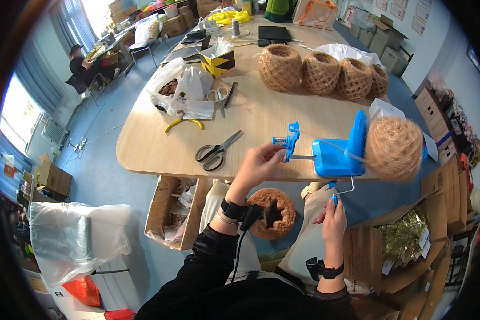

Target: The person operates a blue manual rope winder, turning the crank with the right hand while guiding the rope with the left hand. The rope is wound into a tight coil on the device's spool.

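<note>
A blue hand-cranked yarn winder (332, 158) stands at the table's near edge. On its tilted spindle sits a ball of coarse brown fibre twine (394, 150), blurred as if spinning. A taut strand runs to it from the blue yarn guide (292, 142) at the end of a metal bar. The thumb and fingers of my left hand (264, 160) close on the guide's lower part; whether they also pinch the twine is hidden. Below the tabletop, my right hand (331, 216) grips the blue knob of the metal crank (348, 188). Between my knees stands a hollow-centred twine spool (272, 214).
Several wound twine balls (280, 68) line the table's far right. Black-handled scissors (218, 152), yellow-handled pliers (184, 123), smaller scissors (220, 98) and a plastic bag (196, 86) lie left. Cardboard boxes (408, 240) crowd my right side. A person (82, 66) sits far left.
</note>
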Tool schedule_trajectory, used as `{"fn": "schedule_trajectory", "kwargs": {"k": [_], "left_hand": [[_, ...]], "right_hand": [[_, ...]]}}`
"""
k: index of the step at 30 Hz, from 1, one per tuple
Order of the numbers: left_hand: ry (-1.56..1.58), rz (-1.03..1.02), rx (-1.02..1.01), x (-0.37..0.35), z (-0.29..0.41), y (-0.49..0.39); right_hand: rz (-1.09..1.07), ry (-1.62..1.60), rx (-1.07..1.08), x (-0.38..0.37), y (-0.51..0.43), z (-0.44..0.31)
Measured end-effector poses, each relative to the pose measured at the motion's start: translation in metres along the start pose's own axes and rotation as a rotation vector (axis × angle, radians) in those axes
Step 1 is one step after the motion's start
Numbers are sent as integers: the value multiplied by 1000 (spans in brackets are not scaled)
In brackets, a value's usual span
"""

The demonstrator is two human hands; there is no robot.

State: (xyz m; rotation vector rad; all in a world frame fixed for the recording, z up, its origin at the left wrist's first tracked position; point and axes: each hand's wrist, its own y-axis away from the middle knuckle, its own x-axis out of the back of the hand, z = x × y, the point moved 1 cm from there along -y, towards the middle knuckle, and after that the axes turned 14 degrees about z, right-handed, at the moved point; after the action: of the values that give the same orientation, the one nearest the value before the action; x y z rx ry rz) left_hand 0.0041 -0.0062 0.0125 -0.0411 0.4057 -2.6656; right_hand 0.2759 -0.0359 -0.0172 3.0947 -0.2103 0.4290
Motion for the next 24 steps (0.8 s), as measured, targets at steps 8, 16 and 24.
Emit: {"fn": "schedule_trajectory", "kwargs": {"k": [8,16,24], "left_hand": [[-39,-9,-25,0,7,1],[-24,-1,18,-1,4,0],[-14,8,-22,-1,-4,0]], "right_hand": [[-19,-218,61,14,-3,-48],[148,65,301,48,-28,-61],[224,246,345,76,-51,-40]]}}
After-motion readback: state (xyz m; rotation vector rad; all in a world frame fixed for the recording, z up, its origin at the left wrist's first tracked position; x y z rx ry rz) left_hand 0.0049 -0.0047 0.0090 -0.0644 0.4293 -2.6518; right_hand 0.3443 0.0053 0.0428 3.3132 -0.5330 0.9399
